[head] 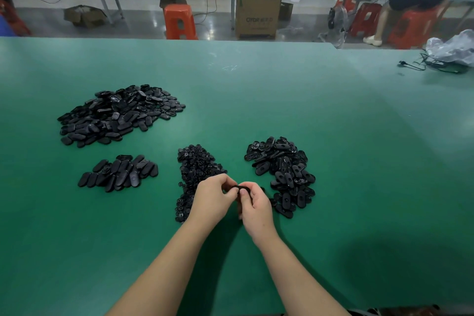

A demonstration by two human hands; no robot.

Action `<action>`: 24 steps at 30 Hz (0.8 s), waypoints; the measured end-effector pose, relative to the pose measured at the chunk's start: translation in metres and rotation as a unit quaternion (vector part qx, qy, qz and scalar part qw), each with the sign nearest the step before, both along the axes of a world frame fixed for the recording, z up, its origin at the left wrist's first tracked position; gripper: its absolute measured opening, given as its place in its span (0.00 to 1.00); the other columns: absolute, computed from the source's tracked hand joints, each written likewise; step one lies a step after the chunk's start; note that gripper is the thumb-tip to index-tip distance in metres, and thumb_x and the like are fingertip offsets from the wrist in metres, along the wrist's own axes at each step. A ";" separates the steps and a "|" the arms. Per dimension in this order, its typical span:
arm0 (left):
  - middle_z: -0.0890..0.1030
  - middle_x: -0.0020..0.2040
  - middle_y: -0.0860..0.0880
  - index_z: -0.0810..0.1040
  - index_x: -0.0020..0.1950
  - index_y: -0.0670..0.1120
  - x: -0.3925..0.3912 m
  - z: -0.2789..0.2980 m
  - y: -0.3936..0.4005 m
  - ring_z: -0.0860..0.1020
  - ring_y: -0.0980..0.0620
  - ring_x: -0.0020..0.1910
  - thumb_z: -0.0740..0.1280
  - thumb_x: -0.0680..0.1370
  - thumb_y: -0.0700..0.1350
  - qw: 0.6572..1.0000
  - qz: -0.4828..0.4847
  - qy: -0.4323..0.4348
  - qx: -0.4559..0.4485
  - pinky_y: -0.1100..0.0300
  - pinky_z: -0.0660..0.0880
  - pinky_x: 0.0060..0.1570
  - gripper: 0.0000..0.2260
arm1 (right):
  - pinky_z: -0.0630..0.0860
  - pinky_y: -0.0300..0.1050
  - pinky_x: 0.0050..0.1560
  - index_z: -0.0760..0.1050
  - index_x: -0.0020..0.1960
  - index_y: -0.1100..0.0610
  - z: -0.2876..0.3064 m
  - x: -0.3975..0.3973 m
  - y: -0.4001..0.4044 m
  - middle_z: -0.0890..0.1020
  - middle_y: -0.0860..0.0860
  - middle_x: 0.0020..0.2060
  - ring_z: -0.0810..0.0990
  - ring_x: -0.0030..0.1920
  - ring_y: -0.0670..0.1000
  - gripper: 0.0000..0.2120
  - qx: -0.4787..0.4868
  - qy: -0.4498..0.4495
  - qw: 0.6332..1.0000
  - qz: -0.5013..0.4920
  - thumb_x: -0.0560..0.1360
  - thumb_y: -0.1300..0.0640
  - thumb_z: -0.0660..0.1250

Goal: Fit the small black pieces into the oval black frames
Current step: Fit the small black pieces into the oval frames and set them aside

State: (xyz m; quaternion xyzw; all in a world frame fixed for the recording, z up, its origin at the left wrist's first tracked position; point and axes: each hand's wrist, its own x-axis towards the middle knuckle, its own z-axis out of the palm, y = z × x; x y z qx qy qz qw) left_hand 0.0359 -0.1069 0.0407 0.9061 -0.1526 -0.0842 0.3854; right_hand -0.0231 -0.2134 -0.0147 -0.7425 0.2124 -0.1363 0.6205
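Over the green table (256,100), between the small-piece heap (195,164) and the open-frame pile (284,174), both hands meet: right hand (256,209) pinches an oval frame (241,189), long axis running left-right, left hand (214,200) curled at its near end, presumably pressing a piece in

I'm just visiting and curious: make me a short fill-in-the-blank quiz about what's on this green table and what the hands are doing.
1. The table surface is ____ in colour.
2. Both hands, left and right, hold one oval black frame ____ them.
3. The pile of small black pieces lies to the ____ of the pile of oval frames with holes.
4. The biggest pile sits at the far ____ of the table.

Missing words: green; between; left; left
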 end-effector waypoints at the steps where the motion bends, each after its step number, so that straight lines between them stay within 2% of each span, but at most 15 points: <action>1: 0.82 0.38 0.57 0.83 0.45 0.50 -0.001 0.000 0.000 0.78 0.61 0.39 0.71 0.75 0.44 1.000 0.002 -0.001 0.000 0.71 0.68 0.37 0.02 | 0.79 0.56 0.47 0.75 0.50 0.45 0.000 0.000 0.000 0.80 0.45 0.39 0.77 0.39 0.46 0.11 0.000 0.001 1.000 -0.001 0.83 0.60 0.62; 6: 0.81 0.39 0.57 0.81 0.45 0.51 -0.005 -0.003 -0.005 0.77 0.61 0.39 0.70 0.76 0.44 1.000 0.010 -0.010 0.008 0.71 0.69 0.36 0.02 | 0.77 0.49 0.44 0.76 0.50 0.46 -0.002 -0.001 0.000 0.83 0.48 0.43 0.78 0.40 0.46 0.09 0.000 -0.001 1.000 -0.010 0.83 0.59 0.62; 10: 0.81 0.41 0.55 0.81 0.47 0.48 -0.007 -0.006 -0.007 0.77 0.60 0.40 0.70 0.77 0.44 1.000 0.015 -0.014 0.011 0.69 0.70 0.38 0.01 | 0.78 0.50 0.46 0.76 0.50 0.47 -0.003 -0.001 0.000 0.84 0.48 0.43 0.80 0.42 0.47 0.09 -0.005 -0.003 1.000 -0.016 0.83 0.59 0.62; 16: 0.80 0.41 0.55 0.80 0.47 0.48 -0.011 -0.005 -0.014 0.74 0.59 0.36 0.70 0.78 0.45 0.999 0.014 -0.033 0.000 0.68 0.66 0.34 0.01 | 0.79 0.48 0.51 0.75 0.51 0.49 -0.003 -0.002 0.001 0.84 0.47 0.44 0.82 0.47 0.47 0.07 0.002 -0.019 0.999 -0.040 0.83 0.60 0.62; 19: 0.80 0.41 0.54 0.79 0.47 0.47 -0.012 -0.004 -0.017 0.74 0.59 0.37 0.69 0.78 0.45 0.999 0.012 -0.042 0.004 0.68 0.65 0.34 0.02 | 0.79 0.48 0.53 0.75 0.51 0.50 -0.002 -0.003 0.001 0.83 0.47 0.45 0.82 0.48 0.48 0.08 0.021 -0.028 0.998 -0.044 0.83 0.61 0.61; 24: 0.79 0.41 0.54 0.78 0.46 0.47 -0.012 -0.006 -0.018 0.75 0.57 0.40 0.69 0.78 0.45 0.999 0.010 -0.049 -0.001 0.64 0.68 0.38 0.02 | 0.78 0.47 0.52 0.74 0.50 0.48 -0.002 -0.002 0.002 0.83 0.47 0.44 0.81 0.47 0.47 0.09 0.010 -0.032 0.998 -0.057 0.83 0.61 0.61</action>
